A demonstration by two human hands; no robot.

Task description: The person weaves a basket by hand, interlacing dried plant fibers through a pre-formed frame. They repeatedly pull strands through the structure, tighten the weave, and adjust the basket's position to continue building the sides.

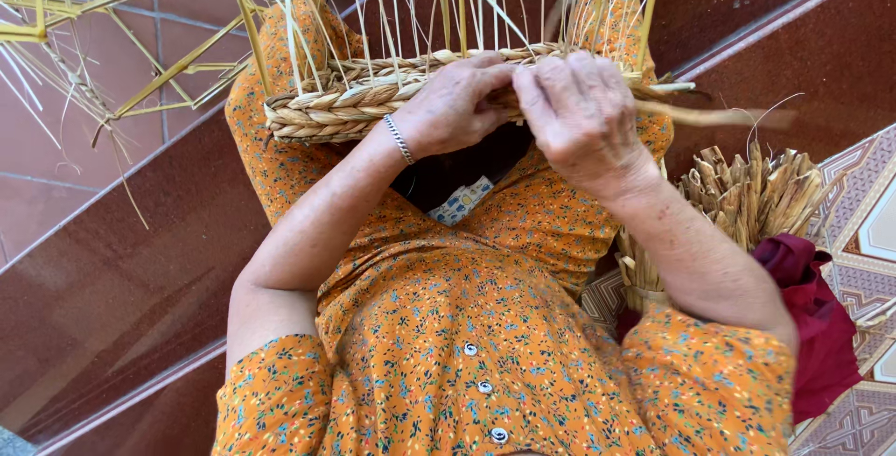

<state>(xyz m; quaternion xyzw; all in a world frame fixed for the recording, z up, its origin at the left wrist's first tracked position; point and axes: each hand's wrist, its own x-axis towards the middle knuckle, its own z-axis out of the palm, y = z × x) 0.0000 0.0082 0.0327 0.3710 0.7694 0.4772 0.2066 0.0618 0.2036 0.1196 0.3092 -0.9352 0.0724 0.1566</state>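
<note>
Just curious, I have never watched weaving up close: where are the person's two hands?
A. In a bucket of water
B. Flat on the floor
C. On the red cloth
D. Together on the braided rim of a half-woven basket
D: the left hand and right hand meet on the basket rim, on the lap.

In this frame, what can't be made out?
Head view only:
- Fingertips of the left hand and right hand: curled over the basket rim, hiding the grip.
- Basket's upright stalks: cut off by the top edge.
- Straw bundle: base hidden behind the right forearm and red cloth.
</note>
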